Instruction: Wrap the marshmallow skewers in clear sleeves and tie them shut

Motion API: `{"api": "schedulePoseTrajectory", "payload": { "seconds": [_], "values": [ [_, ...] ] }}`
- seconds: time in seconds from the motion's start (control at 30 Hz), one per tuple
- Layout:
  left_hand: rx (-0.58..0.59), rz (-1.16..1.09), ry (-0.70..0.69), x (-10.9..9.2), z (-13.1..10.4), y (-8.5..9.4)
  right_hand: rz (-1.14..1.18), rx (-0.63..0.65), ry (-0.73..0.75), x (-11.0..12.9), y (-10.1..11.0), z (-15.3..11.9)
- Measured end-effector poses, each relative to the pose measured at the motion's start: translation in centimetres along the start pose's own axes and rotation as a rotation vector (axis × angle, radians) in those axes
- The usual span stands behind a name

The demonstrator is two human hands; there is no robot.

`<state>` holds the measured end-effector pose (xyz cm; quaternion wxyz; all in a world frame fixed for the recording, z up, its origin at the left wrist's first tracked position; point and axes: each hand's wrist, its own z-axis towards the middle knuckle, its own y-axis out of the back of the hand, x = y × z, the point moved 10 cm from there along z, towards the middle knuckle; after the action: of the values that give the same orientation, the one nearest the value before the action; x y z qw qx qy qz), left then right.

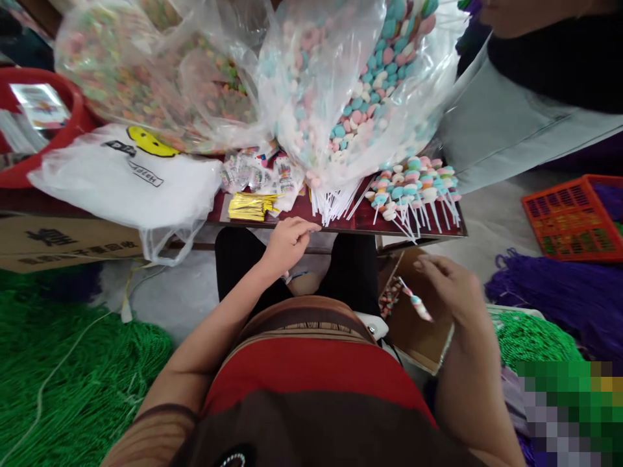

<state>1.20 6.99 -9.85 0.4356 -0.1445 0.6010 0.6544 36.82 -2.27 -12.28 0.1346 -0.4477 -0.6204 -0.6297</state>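
Observation:
My left hand (291, 245) is at the table's front edge, between a bundle of yellow twist ties (250, 207) and a pile of white sticks (335, 202). Its index finger stretches toward the sticks; the other fingers bend loosely, and I see nothing held. My right hand (455, 288) hovers over an open cardboard box (424, 334), fingers apart from a wrapped candy skewer (419, 306) that appears to be in mid-air below them. Inside the box lie more small candy pieces (389, 297), partly hidden. Candy skewers (413, 185) are heaped at the table's right end, sticks pointing toward me.
Large clear bags of pink, blue and white candies (363, 97) and of multicoloured candies (160, 84) stand behind. Printed wrappers (253, 172), a white smiley bag (121, 178) and a red basin (73, 97) sit leftward. A person (516, 117) is at right, near an orange crate (574, 217).

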Motion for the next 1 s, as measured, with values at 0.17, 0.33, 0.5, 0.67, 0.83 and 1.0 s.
{"api": "schedulePoseTrajectory", "payload": {
  "seconds": [0.17, 0.33, 0.5, 0.67, 0.83, 1.0],
  "values": [
    [0.148, 0.070, -0.046, -1.3, -0.3, -3.0, 0.237, -0.013, 0.021, 7.3, -5.2, 3.0],
    [0.002, 0.064, 0.004, 0.8, -0.1, 0.9, 0.128, 0.027, -0.065, 9.8, -9.6, 6.8],
    [-0.111, 0.053, 0.056, 3.2, -0.4, 4.0, 0.357, 0.074, -0.136, 9.4, -11.1, 7.9],
    [-0.118, 0.091, 0.054, 3.4, 0.8, 3.5, 0.602, 0.161, -0.217, 8.8, -11.9, 8.1],
    [-0.171, 0.399, 0.240, 5.7, 5.5, 5.7, 0.839, 0.244, -0.081, 10.4, -12.4, 6.0],
    [-0.097, 0.567, 0.418, 8.8, 10.0, 5.5, 0.849, 0.304, 0.049, 12.4, -13.5, 2.3]
  ]
}}
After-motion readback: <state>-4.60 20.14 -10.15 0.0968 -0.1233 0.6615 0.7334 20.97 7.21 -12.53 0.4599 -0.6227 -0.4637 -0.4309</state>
